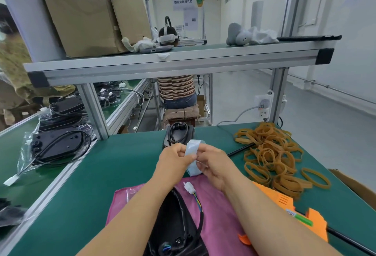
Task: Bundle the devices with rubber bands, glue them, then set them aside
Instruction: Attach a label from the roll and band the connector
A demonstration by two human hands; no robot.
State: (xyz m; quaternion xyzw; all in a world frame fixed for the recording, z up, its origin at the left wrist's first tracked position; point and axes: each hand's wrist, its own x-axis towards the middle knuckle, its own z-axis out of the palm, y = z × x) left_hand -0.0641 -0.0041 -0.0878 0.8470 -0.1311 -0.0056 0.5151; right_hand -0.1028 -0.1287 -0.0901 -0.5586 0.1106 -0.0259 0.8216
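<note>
Both hands meet above the green table, holding a pale blue strip of label backing (192, 146). My left hand (175, 159) pinches its upper part and my right hand (213, 164) pinches it lower down, the strip curling below them. A black device (177, 227) with a cable and a white connector (189, 187) lies on a pink cloth (219, 221) under my forearms. A second black device (179, 134) with a coiled cable sits just beyond my hands. An orange glue gun (295, 213) lies to the right, and a heap of tan rubber bands (272, 154) farther right.
A stack of bagged black devices (59, 144) lies on the left conveyor. An aluminium shelf (173, 60) with a cardboard box (91, 13) spans overhead. A power strip (263, 104) hangs on the right post. A person sits behind the bench; another stands at far left.
</note>
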